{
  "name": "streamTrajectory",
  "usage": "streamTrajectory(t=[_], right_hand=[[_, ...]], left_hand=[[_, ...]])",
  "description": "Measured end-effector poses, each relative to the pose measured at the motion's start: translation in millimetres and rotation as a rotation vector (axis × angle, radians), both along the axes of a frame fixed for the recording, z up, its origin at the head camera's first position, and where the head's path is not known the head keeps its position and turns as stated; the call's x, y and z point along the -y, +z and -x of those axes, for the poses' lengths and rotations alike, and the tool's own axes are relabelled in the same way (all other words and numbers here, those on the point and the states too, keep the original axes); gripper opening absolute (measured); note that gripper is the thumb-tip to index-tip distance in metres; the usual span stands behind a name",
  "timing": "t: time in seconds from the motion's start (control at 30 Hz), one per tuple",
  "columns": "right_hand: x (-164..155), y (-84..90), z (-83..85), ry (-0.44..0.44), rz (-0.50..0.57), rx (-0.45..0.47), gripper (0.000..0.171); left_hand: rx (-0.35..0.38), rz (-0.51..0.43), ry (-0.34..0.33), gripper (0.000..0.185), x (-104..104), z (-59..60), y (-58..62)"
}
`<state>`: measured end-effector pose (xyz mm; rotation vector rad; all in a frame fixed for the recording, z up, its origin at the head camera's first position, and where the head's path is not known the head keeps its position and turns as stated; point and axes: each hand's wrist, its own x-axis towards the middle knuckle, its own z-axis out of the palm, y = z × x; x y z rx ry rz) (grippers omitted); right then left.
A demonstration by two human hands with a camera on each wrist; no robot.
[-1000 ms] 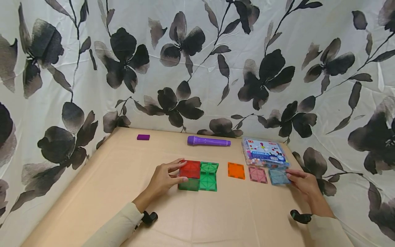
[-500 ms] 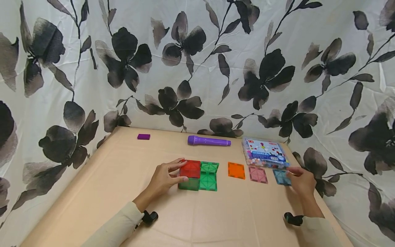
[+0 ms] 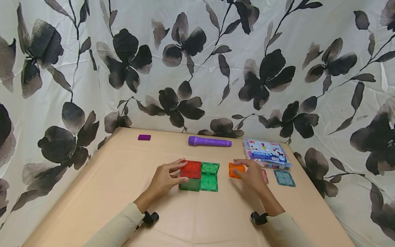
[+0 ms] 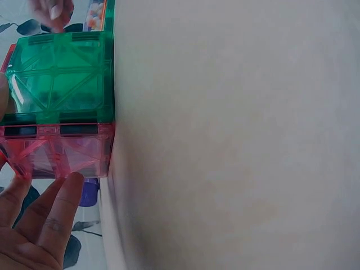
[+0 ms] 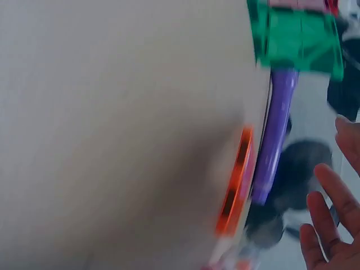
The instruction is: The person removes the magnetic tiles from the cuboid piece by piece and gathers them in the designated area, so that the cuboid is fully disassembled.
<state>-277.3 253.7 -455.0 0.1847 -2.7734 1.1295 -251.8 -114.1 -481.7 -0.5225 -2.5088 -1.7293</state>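
Observation:
My left hand [image 3: 163,178] grips a small box of see-through magnetic tiles, thumb on the near side and fingers at the far side. The box has a red tile [image 3: 192,168] on top, a green front [image 4: 62,79] and a pink side [image 4: 84,149]. Two joined green tiles [image 3: 209,181] stick out at its right. My right hand [image 3: 254,175] hovers over an orange tile [image 3: 237,167], fingers spread, nothing between them. In the right wrist view those fingers [image 5: 332,185] stay apart from the orange tile. A pink tile [image 3: 265,176] is mostly hidden behind the right hand.
A blue tile [image 3: 285,178] lies at the right, before a clear box of colourful beads [image 3: 266,152]. Along the back are a purple flashlight-shaped stick [image 3: 210,141] and a small purple block [image 3: 144,137]. A flowered curtain [image 3: 216,85] hangs behind the table.
My right hand has let go of the blue tile, which stays at the right, and has moved left to the orange tile. The left hand keeps its grip on the tile box.

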Motion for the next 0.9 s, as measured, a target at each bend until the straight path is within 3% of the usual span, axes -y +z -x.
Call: streamTrajectory(t=[0.2, 0.37, 0.63, 0.9], right_hand=[[51, 3.3, 1.6, 0.181, -0.105, -0.124, 0.013], [78, 2.5, 6.2, 0.259, -0.165, -0.192, 0.01], [90, -2.2, 14.9, 0.233, -0.178, -0.226, 0.019], [79, -3.0, 14.4, 0.144, -0.008, -0.171, 0.025]], left_hand=[[-0.007, -0.005, 0.004, 0.066, 0, 0.2, -0.6], [-0.004, -0.009, 0.002, 0.066, 0, -0.2, -0.8], [-0.01, -0.016, -0.005, 0.066, 0, -1.6, -1.0], [-0.007, -0.013, 0.0, 0.066, 2, -0.8, -1.9]])
